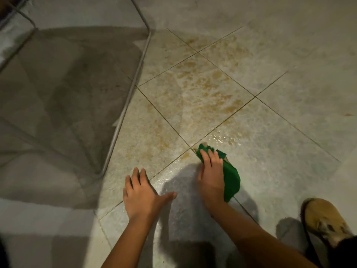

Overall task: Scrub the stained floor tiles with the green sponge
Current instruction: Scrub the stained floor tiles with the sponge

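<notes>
— How far along is it, from where you stand?

— Early, I'd say. The right hand (211, 176) presses the green sponge (230, 178) flat to the floor tiles (280, 151), fingers curled over its near edge, right at the grout crossing. The left hand (142, 194) holds nothing; it lies spread on the floor, propping the person up.

— And the stains?

— Brown stains (201, 89) cover the tiles beyond the sponge, well apart from it and not yet scrubbed. The tile around the hands looks wet and paler, maybe already cleaned, though in this dim light I can't be sure.

— So most is left?

— Most, yes.
</notes>
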{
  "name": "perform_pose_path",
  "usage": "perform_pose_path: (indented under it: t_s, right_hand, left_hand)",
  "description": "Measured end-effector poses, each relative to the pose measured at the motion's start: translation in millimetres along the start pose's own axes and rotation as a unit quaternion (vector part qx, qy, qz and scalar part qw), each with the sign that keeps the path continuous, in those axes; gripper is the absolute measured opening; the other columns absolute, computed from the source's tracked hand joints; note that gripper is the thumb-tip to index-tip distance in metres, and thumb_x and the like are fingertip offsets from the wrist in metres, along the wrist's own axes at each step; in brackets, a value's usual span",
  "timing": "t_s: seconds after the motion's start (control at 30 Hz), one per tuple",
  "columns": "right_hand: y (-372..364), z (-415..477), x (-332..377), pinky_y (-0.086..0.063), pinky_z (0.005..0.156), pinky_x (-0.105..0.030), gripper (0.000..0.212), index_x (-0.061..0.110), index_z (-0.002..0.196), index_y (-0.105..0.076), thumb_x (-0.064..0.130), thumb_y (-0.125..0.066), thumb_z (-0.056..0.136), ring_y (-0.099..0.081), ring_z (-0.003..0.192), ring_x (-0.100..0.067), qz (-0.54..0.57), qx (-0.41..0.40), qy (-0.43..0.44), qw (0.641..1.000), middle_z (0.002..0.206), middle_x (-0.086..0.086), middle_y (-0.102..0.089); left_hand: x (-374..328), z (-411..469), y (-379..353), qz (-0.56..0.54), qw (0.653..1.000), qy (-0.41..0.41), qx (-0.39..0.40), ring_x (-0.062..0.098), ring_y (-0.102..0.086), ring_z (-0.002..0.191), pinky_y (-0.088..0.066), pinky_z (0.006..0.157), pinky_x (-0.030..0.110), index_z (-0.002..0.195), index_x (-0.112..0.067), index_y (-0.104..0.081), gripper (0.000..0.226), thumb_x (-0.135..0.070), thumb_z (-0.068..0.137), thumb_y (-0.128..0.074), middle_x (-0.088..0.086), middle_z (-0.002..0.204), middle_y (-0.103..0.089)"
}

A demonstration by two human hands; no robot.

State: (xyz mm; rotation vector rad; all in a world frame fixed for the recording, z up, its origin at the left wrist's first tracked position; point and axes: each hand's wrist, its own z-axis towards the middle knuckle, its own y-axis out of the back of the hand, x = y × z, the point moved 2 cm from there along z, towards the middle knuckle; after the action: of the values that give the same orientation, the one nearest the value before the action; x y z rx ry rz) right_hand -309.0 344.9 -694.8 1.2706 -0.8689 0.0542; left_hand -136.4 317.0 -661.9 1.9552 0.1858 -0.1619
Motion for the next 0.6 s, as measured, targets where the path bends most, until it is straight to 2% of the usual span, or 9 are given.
perform_pose_path:
  t_s: [0.1, 0.17, 0.27, 0.37, 0.43, 0.6]
  right_hand:
    - [9, 2, -12, -0.010, 0.111, -0.039, 0.038, 0.010, 0.132, -0.047, 0.012, -0.045, 0.095, -0.030, 0.134, -0.030, -0.003, 0.050, 0.088, 0.995, 0.137, -0.014, -0.045]
    - [19, 5, -26, -0.015, 0.110, -0.041, 0.038, 0.013, 0.132, -0.047, 0.015, -0.043, 0.095, -0.033, 0.133, -0.028, -0.021, 0.049, 0.100, 0.994, 0.137, -0.012, -0.046]
    - [21, 11, -28, -0.008, 0.113, -0.034, 0.042, 0.016, 0.138, -0.039, 0.014, -0.042, 0.096, -0.020, 0.139, -0.023, -0.009, 0.021, 0.007, 1.000, 0.145, -0.007, -0.036]
    - [5, 14, -8, -0.001, 0.112, -0.031, 0.043, 0.010, 0.138, -0.038, 0.008, -0.040, 0.095, -0.018, 0.139, -0.026, -0.013, -0.018, -0.034, 0.999, 0.144, -0.013, -0.035]
    - [-7, 14, 8, -0.002, 0.113, -0.033, 0.043, 0.009, 0.139, -0.037, 0.008, -0.038, 0.095, -0.017, 0.139, -0.026, -0.007, -0.004, -0.022, 1.000, 0.145, -0.013, -0.034]
    - [-13, 10, 21, -0.005, 0.113, -0.034, 0.041, 0.010, 0.137, -0.041, 0.010, -0.038, 0.097, -0.020, 0.139, -0.022, 0.021, 0.068, 0.081, 0.994, 0.144, -0.011, -0.038]
  left_hand:
    - [1, 1, 0, 0.007, 1.000, -0.002, -0.001, 0.026, 0.003, 0.145, -0.010, 0.118, 0.040, 0.150, -0.017, -0.004, 0.124, -0.081, 0.059, -0.058, 0.001, 0.159, -0.001]
    - [2, 0, -1, 0.012, 1.000, -0.003, 0.002, 0.027, 0.003, 0.145, -0.008, 0.118, 0.039, 0.150, -0.016, -0.003, 0.124, -0.082, 0.059, -0.056, 0.001, 0.159, 0.000]
    - [1, -1, -2, 0.012, 1.000, -0.003, -0.005, 0.028, 0.002, 0.146, -0.008, 0.119, 0.039, 0.150, -0.015, -0.005, 0.123, -0.081, 0.060, -0.057, 0.002, 0.159, 0.000]
    - [0, -1, -2, 0.015, 1.000, -0.002, -0.002, 0.028, 0.003, 0.146, -0.007, 0.119, 0.040, 0.150, -0.016, -0.004, 0.121, -0.079, 0.062, -0.058, 0.002, 0.159, 0.001]
    - [-1, -1, -2, 0.012, 1.000, 0.003, 0.002, 0.027, 0.004, 0.146, -0.006, 0.119, 0.039, 0.150, -0.016, -0.004, 0.121, -0.078, 0.062, -0.059, 0.001, 0.159, 0.002]
    - [0, -2, -1, 0.026, 1.000, -0.003, 0.009, 0.026, 0.006, 0.146, -0.005, 0.119, 0.039, 0.150, -0.016, -0.002, 0.120, -0.080, 0.064, -0.056, 0.001, 0.159, 0.005]
